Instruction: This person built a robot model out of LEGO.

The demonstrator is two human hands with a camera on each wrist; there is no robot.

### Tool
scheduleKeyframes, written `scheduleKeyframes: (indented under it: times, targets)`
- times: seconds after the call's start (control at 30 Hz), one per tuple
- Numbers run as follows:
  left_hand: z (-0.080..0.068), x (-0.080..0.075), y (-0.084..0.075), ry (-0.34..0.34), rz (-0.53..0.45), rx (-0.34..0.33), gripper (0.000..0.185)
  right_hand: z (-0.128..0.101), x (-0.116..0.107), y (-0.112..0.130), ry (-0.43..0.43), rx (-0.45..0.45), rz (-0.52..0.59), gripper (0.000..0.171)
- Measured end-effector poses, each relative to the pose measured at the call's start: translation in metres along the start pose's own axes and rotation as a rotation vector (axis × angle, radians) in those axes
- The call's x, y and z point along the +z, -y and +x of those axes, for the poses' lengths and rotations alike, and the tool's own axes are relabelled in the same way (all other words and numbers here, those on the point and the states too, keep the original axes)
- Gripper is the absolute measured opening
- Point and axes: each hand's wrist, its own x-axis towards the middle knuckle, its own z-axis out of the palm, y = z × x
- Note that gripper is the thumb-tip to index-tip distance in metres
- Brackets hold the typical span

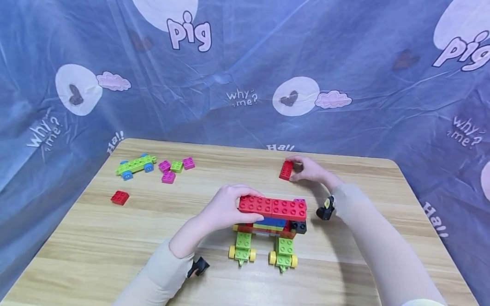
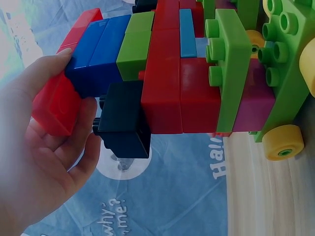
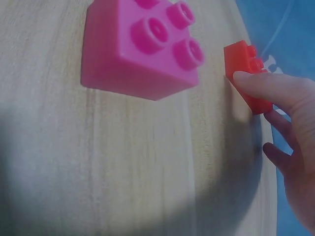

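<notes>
A toy vehicle of building blocks stands in front of me, with a red top (image 1: pixel 272 206), blue and black blocks under it and two green wheeled bases (image 1: pixel 284 252) with yellow wheels. My left hand (image 1: pixel 227 207) grips the left end of the red top; in the left wrist view its thumb and fingers wrap a red block (image 2: pixel 58 105) beside the blue blocks (image 2: pixel 98 56). Farther back, my right hand (image 1: pixel 310 169) pinches a red building block (image 1: pixel 286 170) near the table's far edge. The right wrist view shows the thumb on that block's side.
A pink block (image 3: pixel 142 54) stands on the table, large in the right wrist view. At the back left are a green car base (image 1: pixel 135 165) with blue wheels, several pink blocks (image 1: pixel 168 177) and a green block (image 1: pixel 177 166). Another red block (image 1: pixel 120 197) lies nearer on the left.
</notes>
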Motion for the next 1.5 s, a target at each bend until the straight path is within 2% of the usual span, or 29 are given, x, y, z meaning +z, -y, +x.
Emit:
scheduleKeyframes:
  times: [0.4, 0.5, 0.73, 0.97, 1.27, 1.5]
  targets:
    - [0.0000, -0.0004, 0.0004, 0.001, 0.006, 0.004, 0.042, -0.0010, 0.0014, -0.0015, -0.022, 0.026, 0.039, 0.076]
    - [-0.0002, -0.0001, 0.0008, 0.006, 0.003, -0.002, 0.042, -0.0003, 0.0013, 0.0009, -0.001, 0.010, 0.019, 0.077]
    - [-0.0005, 0.0010, 0.0000, 0.001, 0.017, 0.004, 0.042, 0.0064, 0.0000, 0.0052, 0.083, -0.094, -0.079, 0.072]
    - [-0.0003, 0.0017, -0.0017, 0.005, 0.003, 0.019, 0.042, 0.0083, -0.0009, 0.0071, 0.127, -0.111, -0.090, 0.063]
    - [-0.0002, 0.0016, -0.0012, -0.001, 0.000, 0.024, 0.041, 0.0079, -0.0002, 0.0051, 0.082, -0.089, -0.160, 0.054]
    - [0.0003, 0.0011, -0.0011, -0.006, 0.002, 0.019, 0.041, 0.0040, -0.0021, 0.0044, 0.061, -0.075, -0.164, 0.050]
